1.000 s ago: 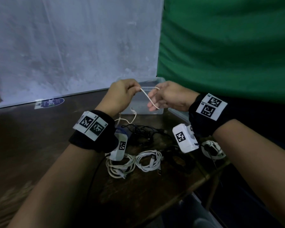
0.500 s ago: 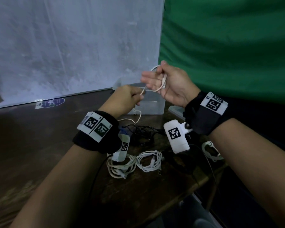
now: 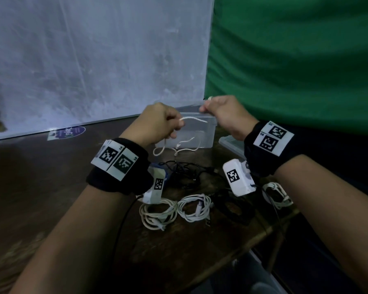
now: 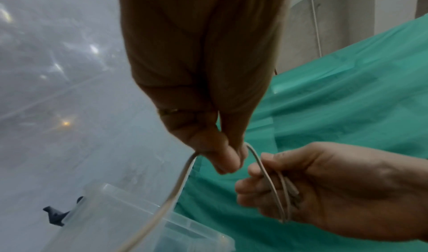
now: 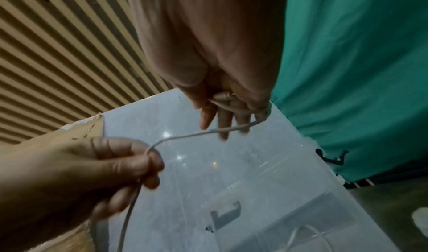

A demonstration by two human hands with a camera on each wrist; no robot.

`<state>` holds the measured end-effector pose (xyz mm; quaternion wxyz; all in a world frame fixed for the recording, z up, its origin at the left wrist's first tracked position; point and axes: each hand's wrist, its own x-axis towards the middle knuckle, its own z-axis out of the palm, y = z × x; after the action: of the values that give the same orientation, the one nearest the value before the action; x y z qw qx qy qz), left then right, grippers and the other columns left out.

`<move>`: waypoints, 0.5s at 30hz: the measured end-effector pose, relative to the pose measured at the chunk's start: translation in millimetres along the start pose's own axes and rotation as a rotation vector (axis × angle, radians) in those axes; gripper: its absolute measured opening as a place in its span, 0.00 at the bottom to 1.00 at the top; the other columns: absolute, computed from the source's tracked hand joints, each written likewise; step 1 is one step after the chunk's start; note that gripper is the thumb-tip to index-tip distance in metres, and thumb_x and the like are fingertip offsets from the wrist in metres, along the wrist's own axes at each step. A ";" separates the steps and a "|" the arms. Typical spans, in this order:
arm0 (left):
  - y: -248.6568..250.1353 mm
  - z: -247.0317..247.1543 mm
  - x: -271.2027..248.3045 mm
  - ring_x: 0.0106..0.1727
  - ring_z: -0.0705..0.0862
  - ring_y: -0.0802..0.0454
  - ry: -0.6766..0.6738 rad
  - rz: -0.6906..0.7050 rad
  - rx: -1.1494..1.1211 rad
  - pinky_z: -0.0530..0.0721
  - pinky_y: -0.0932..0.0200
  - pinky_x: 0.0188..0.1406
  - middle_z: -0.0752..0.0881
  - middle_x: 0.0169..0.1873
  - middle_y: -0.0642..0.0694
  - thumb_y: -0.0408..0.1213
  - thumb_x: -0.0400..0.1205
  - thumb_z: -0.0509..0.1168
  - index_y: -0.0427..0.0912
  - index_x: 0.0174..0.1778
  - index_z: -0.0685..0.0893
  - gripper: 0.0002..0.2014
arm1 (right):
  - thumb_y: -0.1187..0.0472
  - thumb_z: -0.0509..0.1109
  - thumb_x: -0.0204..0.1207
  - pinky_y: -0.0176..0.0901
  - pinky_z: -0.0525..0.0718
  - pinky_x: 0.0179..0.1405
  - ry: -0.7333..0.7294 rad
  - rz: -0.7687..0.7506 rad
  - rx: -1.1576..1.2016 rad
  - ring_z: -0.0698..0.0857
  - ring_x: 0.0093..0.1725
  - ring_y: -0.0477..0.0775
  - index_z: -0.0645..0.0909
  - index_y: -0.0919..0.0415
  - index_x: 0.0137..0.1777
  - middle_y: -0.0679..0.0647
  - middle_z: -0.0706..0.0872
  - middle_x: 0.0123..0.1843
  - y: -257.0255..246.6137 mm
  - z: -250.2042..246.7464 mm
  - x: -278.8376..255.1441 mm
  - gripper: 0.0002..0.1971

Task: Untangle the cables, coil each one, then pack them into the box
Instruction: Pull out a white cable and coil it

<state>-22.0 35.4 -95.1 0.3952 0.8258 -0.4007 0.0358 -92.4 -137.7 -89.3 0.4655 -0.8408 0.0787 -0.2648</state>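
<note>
Change: half a second ago the right hand [image 3: 225, 115] was raised above the clear plastic box [image 3: 208, 141] with loops of thin white cable [image 3: 194, 119] over its fingers; it has now dropped level with the left hand [image 3: 157, 124], and a short span of cable runs between them.
Left hand: curled shut, pinching the cable between thumb and fingers, likely to feed slack for the next turn.
Right hand: fingers loosely bent, holding a few gathered turns and a connector end, so it serves as the form for the coil.
Cable: held in the air in front of the box; its loose tail hangs down against the box's front wall.
Box: standing open at the far side of the dark wooden surface [image 3: 51, 187].
Nearer than the box: a tangle of black cables [image 3: 185, 175], then two coiled white cables [image 3: 174, 209].
Stage: coiling, by my reading; packing not yet begun.
</note>
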 end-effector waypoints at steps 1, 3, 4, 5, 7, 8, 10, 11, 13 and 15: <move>1.3 1.4 0.3 0.34 0.87 0.47 0.041 0.013 -0.059 0.86 0.54 0.41 0.87 0.30 0.41 0.34 0.81 0.67 0.43 0.37 0.85 0.07 | 0.61 0.59 0.84 0.41 0.80 0.44 -0.045 0.020 0.006 0.83 0.37 0.50 0.82 0.58 0.38 0.55 0.86 0.36 1.0 1.1 -1.9 0.15; 3.4 4.1 1.8 0.38 0.89 0.45 0.128 0.051 -0.102 0.87 0.55 0.45 0.87 0.32 0.38 0.32 0.81 0.66 0.39 0.40 0.85 0.05 | 0.59 0.57 0.85 0.43 0.79 0.32 -0.117 0.043 0.047 0.80 0.24 0.52 0.80 0.60 0.38 0.55 0.79 0.25 1.8 4.1 -5.7 0.16; 3.6 5.4 2.9 0.40 0.89 0.44 0.175 0.076 -0.099 0.87 0.54 0.47 0.88 0.34 0.37 0.31 0.81 0.66 0.38 0.41 0.86 0.05 | 0.57 0.56 0.86 0.42 0.75 0.26 -0.144 0.043 0.064 0.75 0.19 0.50 0.80 0.61 0.37 0.53 0.74 0.21 2.0 5.4 -6.9 0.17; 3.6 6.0 3.9 0.40 0.89 0.44 0.219 0.105 -0.089 0.88 0.52 0.48 0.88 0.35 0.37 0.32 0.81 0.66 0.38 0.41 0.86 0.05 | 0.55 0.56 0.86 0.40 0.70 0.23 -0.177 0.044 0.087 0.69 0.16 0.47 0.80 0.61 0.37 0.50 0.69 0.19 1.4 6.6 -8.9 0.19; 1.6 7.3 5.7 0.40 0.88 0.43 0.269 0.142 -0.056 0.87 0.48 0.47 0.88 0.35 0.39 0.33 0.81 0.66 0.38 0.41 0.86 0.05 | 0.49 0.55 0.86 0.37 0.65 0.22 -0.274 0.053 0.115 0.61 0.15 0.43 0.78 0.62 0.35 0.45 0.64 0.16 -1.5 7.1 -13.9 0.23; 0.2 7.9 6.4 0.40 0.88 0.43 0.274 0.145 -0.042 0.87 0.47 0.46 0.88 0.34 0.40 0.33 0.80 0.66 0.38 0.41 0.86 0.05 | 0.49 0.55 0.86 0.37 0.65 0.22 -0.318 0.051 0.116 0.60 0.14 0.42 0.76 0.61 0.33 0.43 0.63 0.14 -4.0 6.8 -16.8 0.23; -2.3 9.9 7.4 0.39 0.89 0.43 0.263 0.120 -0.040 0.88 0.48 0.46 0.88 0.33 0.39 0.33 0.81 0.66 0.37 0.42 0.86 0.05 | 0.52 0.56 0.86 0.39 0.67 0.24 -0.355 0.039 0.184 0.59 0.13 0.43 0.72 0.60 0.31 0.43 0.62 0.13 -10.5 4.9 -21.7 0.22; -3.1 11.2 7.9 0.38 0.89 0.45 0.248 0.095 -0.054 0.88 0.50 0.45 0.88 0.33 0.39 0.33 0.82 0.65 0.36 0.43 0.87 0.06 | 0.53 0.56 0.86 0.39 0.68 0.24 -0.350 0.037 0.267 0.58 0.13 0.44 0.70 0.59 0.30 0.44 0.61 0.13 -14.3 3.3 -23.2 0.22; -3.0 14.8 7.8 0.31 0.88 0.54 0.192 0.034 -0.105 0.88 0.61 0.37 0.85 0.32 0.41 0.31 0.83 0.63 0.33 0.47 0.86 0.08 | 0.53 0.55 0.87 0.40 0.69 0.25 -0.307 0.056 0.458 0.57 0.13 0.45 0.67 0.57 0.29 0.46 0.60 0.15 -20.7 -1.5 -22.3 0.22; -2.4 20.2 6.5 0.25 0.86 0.58 0.110 0.000 -0.121 0.88 0.64 0.33 0.83 0.32 0.44 0.30 0.84 0.62 0.32 0.51 0.86 0.08 | 0.52 0.53 0.87 0.41 0.71 0.26 -0.258 0.080 0.649 0.58 0.14 0.45 0.66 0.56 0.30 0.46 0.60 0.16 -26.3 -6.3 -19.4 0.21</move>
<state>-21.2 18.4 -108.0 0.4660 0.7970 -0.3799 0.0570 -115.1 -120.5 -72.1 0.7245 -0.6720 -0.0364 -0.1492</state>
